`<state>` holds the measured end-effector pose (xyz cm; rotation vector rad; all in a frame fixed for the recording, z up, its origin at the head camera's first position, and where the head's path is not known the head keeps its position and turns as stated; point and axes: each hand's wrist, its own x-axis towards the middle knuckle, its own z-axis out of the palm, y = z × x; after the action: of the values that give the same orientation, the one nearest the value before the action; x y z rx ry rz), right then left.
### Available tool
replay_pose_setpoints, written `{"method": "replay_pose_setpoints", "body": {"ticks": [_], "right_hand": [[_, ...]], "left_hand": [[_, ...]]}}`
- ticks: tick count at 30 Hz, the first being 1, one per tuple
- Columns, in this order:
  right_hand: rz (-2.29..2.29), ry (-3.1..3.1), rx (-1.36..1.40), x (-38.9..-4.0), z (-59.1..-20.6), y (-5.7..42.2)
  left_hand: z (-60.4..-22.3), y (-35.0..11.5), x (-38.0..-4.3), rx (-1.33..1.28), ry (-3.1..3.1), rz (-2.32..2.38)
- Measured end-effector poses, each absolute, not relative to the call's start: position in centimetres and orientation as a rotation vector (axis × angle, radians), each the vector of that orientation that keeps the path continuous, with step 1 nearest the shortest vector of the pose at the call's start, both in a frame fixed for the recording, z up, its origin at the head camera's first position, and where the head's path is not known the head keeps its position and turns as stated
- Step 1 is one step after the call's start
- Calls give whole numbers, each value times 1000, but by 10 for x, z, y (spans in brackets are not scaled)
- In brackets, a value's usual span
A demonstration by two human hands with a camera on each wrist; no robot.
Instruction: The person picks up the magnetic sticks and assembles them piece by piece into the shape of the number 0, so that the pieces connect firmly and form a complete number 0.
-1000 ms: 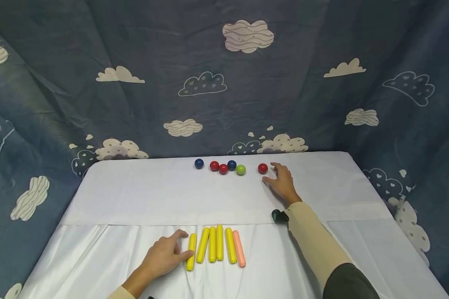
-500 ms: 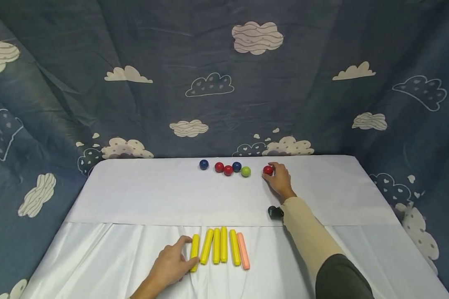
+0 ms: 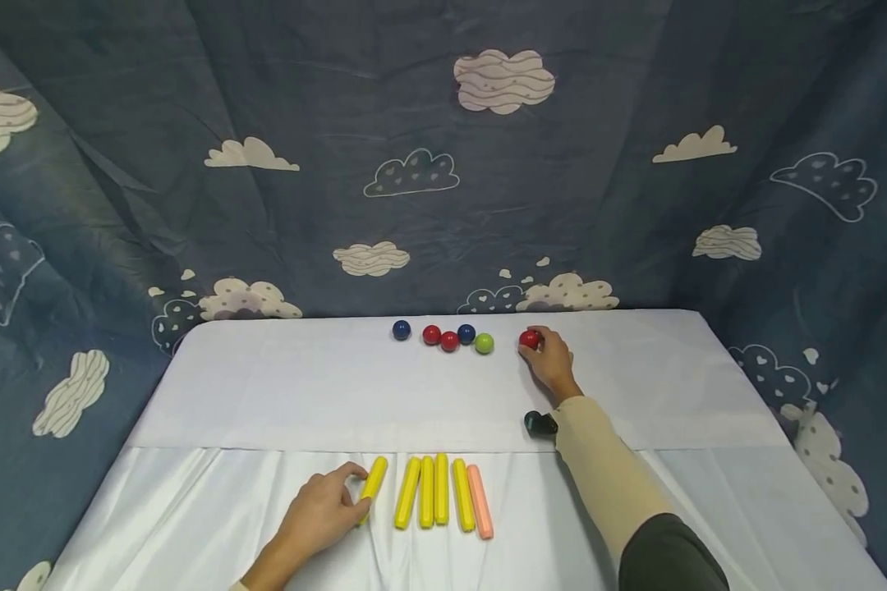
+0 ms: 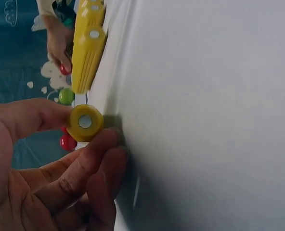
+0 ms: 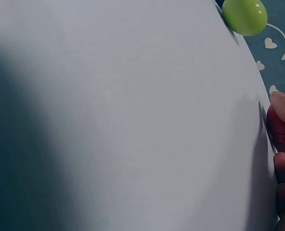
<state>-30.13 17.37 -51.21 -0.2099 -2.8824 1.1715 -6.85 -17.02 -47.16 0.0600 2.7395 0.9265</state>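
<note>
In the head view my left hand (image 3: 318, 515) pinches a yellow rod (image 3: 374, 477) between thumb and fingers, at the left end of a row of rods. The left wrist view shows this rod's end (image 4: 79, 130) with a round silver disc in it. At the back of the table, my right hand (image 3: 553, 365) grips a glossy red ball (image 3: 528, 337) from its right side. In the right wrist view, a thumb lies across that red ball (image 5: 278, 127), which is partly cut off by the frame edge. A green ball (image 3: 484, 343) lies to its left.
Several more yellow rods (image 3: 426, 492) and one salmon-pink rod (image 3: 480, 502) lie side by side at the front. Red balls (image 3: 432, 334) and blue balls (image 3: 402, 330) sit along the back edge. A patterned dark curtain (image 3: 303, 205) stands behind the white-covered table (image 3: 288, 394).
My right hand has closed its fingers around the red ball. My left hand has gripped the leftmost yellow rod and shifted it left, tilting it away from the row.
</note>
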Motion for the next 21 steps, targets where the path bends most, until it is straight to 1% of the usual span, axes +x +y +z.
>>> {"method": "replay_pose_setpoints", "body": {"ticks": [6,14,17,21], "right_hand": [[1226,-2842,-205,-297,-515,174],[1165,-2885,-205,-291,-517,179],[1143,-2922,-165,-292,-516,178],[1143,-2949,-161,-294,-514,181]], "left_hand": [[-468,-179,-73,136,2726,967],[-463,-175,-90,216,2656,1024],[-461,-173,-101,214,2697,1001],[-463,-168,-125,194,2726,998]]}}
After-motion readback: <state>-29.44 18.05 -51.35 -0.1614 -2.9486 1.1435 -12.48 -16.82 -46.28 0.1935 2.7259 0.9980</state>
